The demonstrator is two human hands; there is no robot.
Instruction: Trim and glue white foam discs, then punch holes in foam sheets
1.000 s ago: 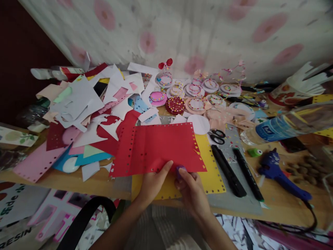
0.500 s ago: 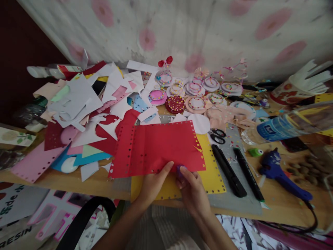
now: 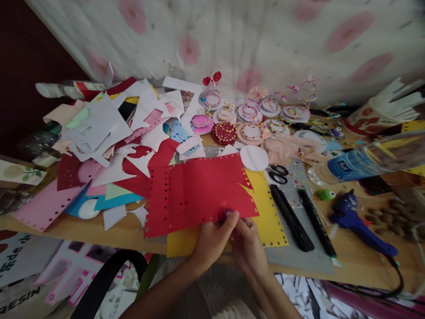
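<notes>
A red paper sheet (image 3: 206, 186) with small shaped holes along its edges is raised a little over a yellow sheet (image 3: 264, 204), which has punched edges too. At the red sheet's near edge sits a small purple craft punch (image 3: 227, 213), mostly covered by fingers. My left hand (image 3: 214, 243) is closed there, its thumb reaching across to the punch. Closed against it from the right, my right hand (image 3: 247, 241) grips the same punch. The fingers beneath the paper are hidden. A torn slit shows near the red sheet's right edge.
Paper scraps (image 3: 99, 128) heap at the left. Beaded paper discs (image 3: 224, 133) stand at the back. Black scissors (image 3: 278, 173), a black cutter (image 3: 292, 217), a marker (image 3: 317, 221), a blue glue gun (image 3: 361, 226) and a plastic bottle (image 3: 348, 164) lie to the right.
My left hand has moved right, up against my right hand, its thumb now at the purple punch. The red sheet has tilted, its left near corner lower and shifted right.
</notes>
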